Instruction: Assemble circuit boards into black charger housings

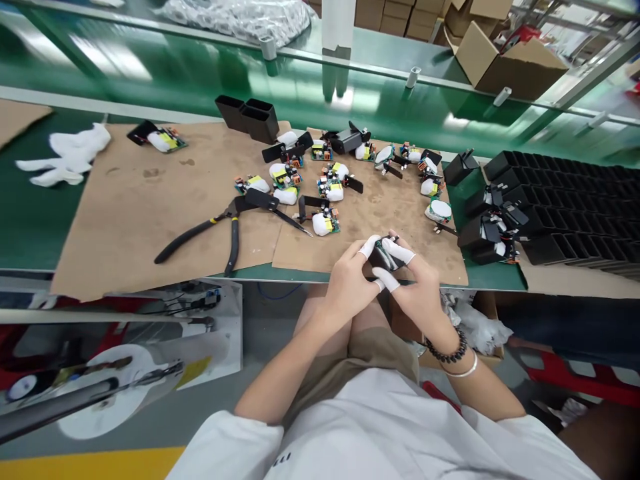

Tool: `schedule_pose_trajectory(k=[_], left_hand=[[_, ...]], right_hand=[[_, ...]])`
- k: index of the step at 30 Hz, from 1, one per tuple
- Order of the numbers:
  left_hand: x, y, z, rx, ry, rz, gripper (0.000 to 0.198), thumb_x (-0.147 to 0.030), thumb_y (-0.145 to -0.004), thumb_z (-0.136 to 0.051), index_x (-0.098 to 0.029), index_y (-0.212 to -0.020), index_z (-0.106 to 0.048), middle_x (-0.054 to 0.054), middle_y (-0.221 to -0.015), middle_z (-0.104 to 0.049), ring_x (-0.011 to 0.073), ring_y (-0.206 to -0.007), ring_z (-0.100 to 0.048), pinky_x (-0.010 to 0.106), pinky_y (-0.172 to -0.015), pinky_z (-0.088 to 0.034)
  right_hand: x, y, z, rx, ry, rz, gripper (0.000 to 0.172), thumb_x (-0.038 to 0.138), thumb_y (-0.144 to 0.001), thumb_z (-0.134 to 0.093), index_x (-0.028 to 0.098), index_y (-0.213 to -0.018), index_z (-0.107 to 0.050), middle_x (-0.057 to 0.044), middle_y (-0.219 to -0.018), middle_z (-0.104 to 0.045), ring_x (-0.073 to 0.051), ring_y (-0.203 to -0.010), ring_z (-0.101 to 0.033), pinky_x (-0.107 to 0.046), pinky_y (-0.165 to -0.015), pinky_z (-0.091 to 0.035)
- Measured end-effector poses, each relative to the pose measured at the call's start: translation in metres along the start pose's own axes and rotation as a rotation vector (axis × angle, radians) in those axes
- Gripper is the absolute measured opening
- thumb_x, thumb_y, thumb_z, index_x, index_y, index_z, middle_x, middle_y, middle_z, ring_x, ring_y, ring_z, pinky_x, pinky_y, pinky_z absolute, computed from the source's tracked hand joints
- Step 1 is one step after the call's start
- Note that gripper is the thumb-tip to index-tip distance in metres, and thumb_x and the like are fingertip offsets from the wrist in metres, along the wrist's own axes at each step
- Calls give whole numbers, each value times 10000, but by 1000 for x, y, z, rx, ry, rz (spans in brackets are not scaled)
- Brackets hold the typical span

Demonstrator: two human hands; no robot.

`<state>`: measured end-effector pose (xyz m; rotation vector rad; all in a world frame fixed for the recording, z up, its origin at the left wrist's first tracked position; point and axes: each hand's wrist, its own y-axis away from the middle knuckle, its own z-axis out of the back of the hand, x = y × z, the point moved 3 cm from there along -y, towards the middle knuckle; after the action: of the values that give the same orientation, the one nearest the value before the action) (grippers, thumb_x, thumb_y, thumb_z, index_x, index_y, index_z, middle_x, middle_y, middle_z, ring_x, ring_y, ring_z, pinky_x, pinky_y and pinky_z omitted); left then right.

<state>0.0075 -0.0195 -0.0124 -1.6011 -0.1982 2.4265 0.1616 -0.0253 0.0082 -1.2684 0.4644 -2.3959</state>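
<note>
black casing (385, 259), long axis crosswise

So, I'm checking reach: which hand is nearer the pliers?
Left. The left hand is right of the pliers; the right hand is farther right; both grip a black part.

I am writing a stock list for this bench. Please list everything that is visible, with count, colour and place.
pliers: one, black handles, on cardboard, left of centre
boards: more than ten, green with white and yellow parts, scattered on cardboard
cardboard: sheets, brown, covering the bench
cases: many, black, in rows at right
gloves: small pile, white, far left
boxes: several, brown, top right
belt: one, green, behind the bench
held case: one, black, between both hands
left hand: white fingertip covers, holding held case
right hand: white fingertip covers, dark beaded bracelet, holding held case
</note>
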Motion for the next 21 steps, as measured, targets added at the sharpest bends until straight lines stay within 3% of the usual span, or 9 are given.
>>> schedule_pose_trajectory(k=[3, 7, 9, 12, 16, 21], left_hand=[[4, 13, 11, 40, -47, 34, 773, -83, -773, -717, -135, -1525, -549, 178, -1433, -665, 332, -1351, -643, 486, -1165, -544], [13, 41, 36, -116, -131, -10, 731, -221, -892, -745, -227, -1578, -495, 120, -1395, -701, 304, -1363, -642, 545, -1282, -429], [15, 51, 43, -190, -183, -76, 712, -224, -921, -727, -265, -1586, -475, 91, -1344, -724, 272, -1301, -680, 549, -1298, -409], [16, 54, 42, -243, -249, -127, 711, -209, -932, -712, -268, -1592, -454, 95, -1313, -724, 264, -1255, -694, 564, -1273, -437], [13, 50, 35, -274, -284, -147, 669, -187, -926, -717, -250, -1553, -494, 107, -1300, -727, 276, -1260, -677, 604, -1268, -422], [15, 50, 37, -264, -280, -142, 634, -192, -932, -711, -275, -1531, -520, 94, -1279, -735, 272, -1245, -683, 614, -1259, -427]], right_hand=[[0, 0, -1, -61, -6, -39, 439, 234, -935, -699, 250, -1373, -717, -106, -1440, -720, -288, -1322, -715, -450, -1113, -626], [6, -3, 10, -161, 81, 80, 506, 189, -887, -758, 284, -1382, -713, -80, -1467, -703, -290, -1327, -712, -439, -1138, -613], [10, -5, 11, -120, 141, 124, 449, 186, -907, -725, 302, -1341, -738, -63, -1485, -687, -280, -1298, -730, -415, -1113, -632], [13, -9, 8, -8, 189, 132, 370, 217, -957, -653, 314, -1297, -763, -40, -1419, -734, -257, -1225, -769, -381, -1039, -672], [14, -12, 13, -112, 231, 132, 391, 227, -944, -694, 328, -1315, -758, -37, -1434, -723, -276, -1276, -741, -391, -1080, -653], [9, -13, 15, -4, 191, 84, 395, 229, -966, -666, 333, -1338, -751, -22, -1508, -660, -282, -1278, -739, -402, -1124, -628]])
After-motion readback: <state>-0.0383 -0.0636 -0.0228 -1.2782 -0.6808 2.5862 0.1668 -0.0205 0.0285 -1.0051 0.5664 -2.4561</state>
